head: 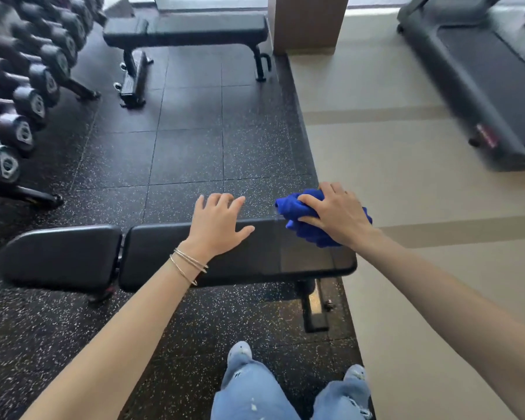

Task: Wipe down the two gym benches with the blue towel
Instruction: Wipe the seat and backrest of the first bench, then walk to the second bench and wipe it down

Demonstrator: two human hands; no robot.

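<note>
A black padded gym bench (73, 256) stretches left to right just in front of me. My right hand (337, 215) grips a bunched blue towel (303, 230) and holds it against the far right corner of that bench pad. My left hand (217, 222) rests on the pad's far edge near the middle, fingers spread and relaxed, holding nothing. A second black bench (194, 27) stands farther away at the top of the view, parallel to the near one.
A rack of black dumbbells (22, 95) lines the left side. A treadmill (482, 74) sits on the beige floor at the upper right. A brown pillar (306, 22) stands behind the far bench. Speckled rubber flooring (194, 140) lies between the benches.
</note>
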